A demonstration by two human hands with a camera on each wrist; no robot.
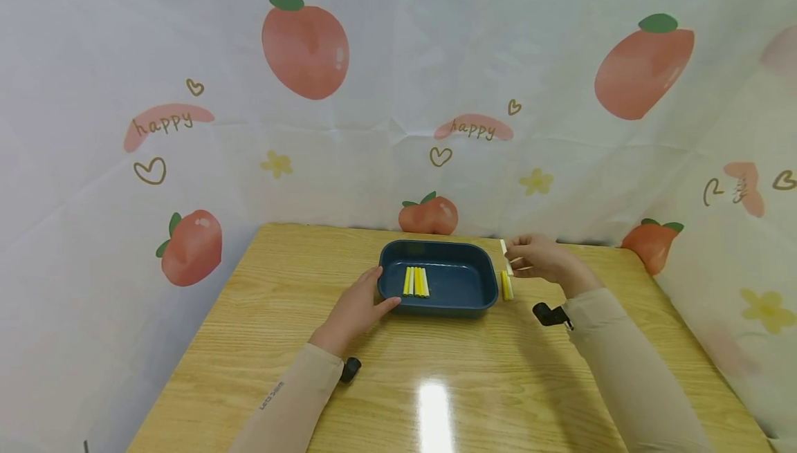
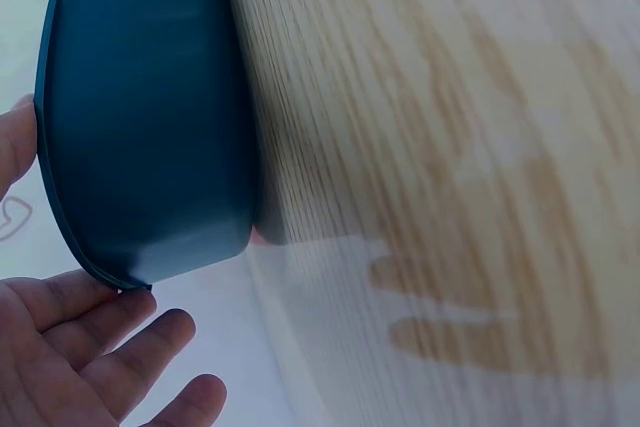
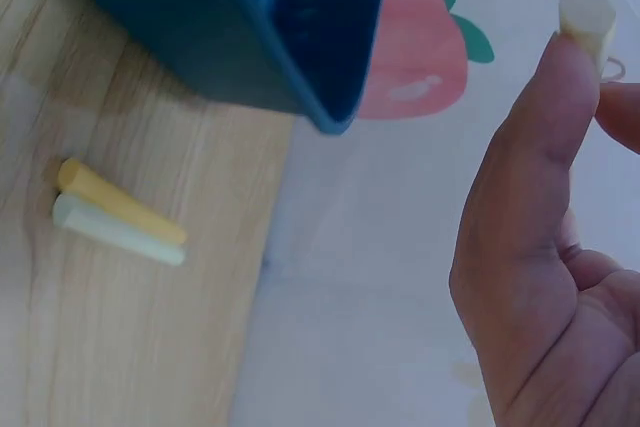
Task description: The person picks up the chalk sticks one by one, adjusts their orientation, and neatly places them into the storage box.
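Observation:
A dark blue rectangular box (image 1: 436, 311) stands on the table, with several yellow and white chalk sticks (image 1: 416, 282) lying side by side in its left part. My left hand (image 1: 358, 306) holds the box's left end, thumb and fingers at the rim; its outer fingers (image 2: 135, 362) stay spread off the box. Beyond the box's right end, my right hand (image 1: 543, 260) pinches a white chalk stick (image 3: 588, 22) between thumb and finger, raised off the table. Below that hand lie one yellow chalk stick (image 3: 120, 202) and one white chalk stick (image 3: 115, 232), side by side.
The wooden table (image 1: 299, 259) extends around the box. A white cloth (image 1: 373, 93) printed with peaches, hearts and flowers hangs behind the table and along both sides. Small black wrist cameras (image 1: 549, 314) sit on the sleeves.

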